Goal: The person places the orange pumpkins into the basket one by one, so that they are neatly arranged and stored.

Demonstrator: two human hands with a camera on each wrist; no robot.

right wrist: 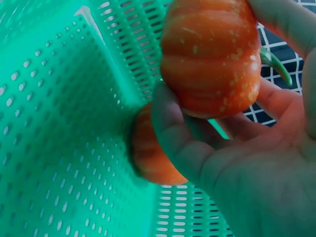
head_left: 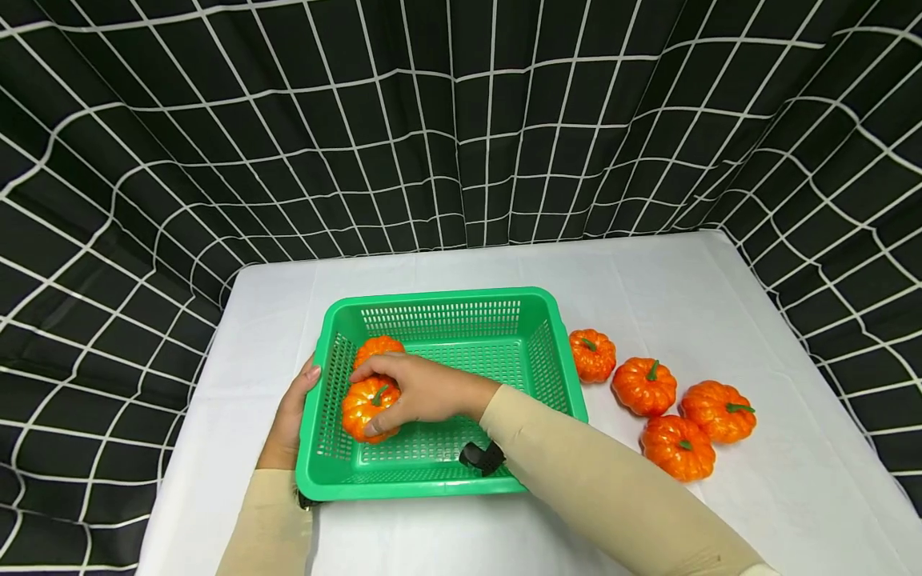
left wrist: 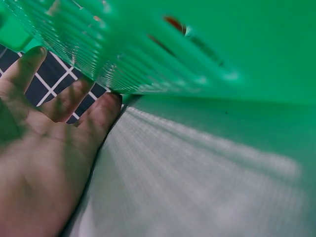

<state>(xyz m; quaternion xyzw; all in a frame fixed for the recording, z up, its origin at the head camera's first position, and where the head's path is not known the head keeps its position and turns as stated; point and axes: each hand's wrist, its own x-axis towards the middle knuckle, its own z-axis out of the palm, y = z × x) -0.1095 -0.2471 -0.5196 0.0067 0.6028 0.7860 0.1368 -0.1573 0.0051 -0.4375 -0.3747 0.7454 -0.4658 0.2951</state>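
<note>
Your right grip holds the near pumpkin from its sides, thumb and fingers curled round the ribbed body, inside the green basket by its left wall. Whether that pumpkin's underside touches the basket floor, you cannot tell from these views. Just behind it lies the far pumpkin. Your left grip is at the outside of the left wall, its fingers fairly extended against the basket. To the right, a group of four pumpkins sits on the bench. The glossy skin suggests a light, stiff, artificial pumpkin, so expect little give and some slipperiness. Take hold across the widest part, letting your fingertips settle into the grooves; a gentle squeeze should be enough. Avoid lifting by the green stem, which looks thin and could bend or come loose. The perforated basket looks light and slightly flexible, likely to slide if bumped, so steady it by the rim.
</note>
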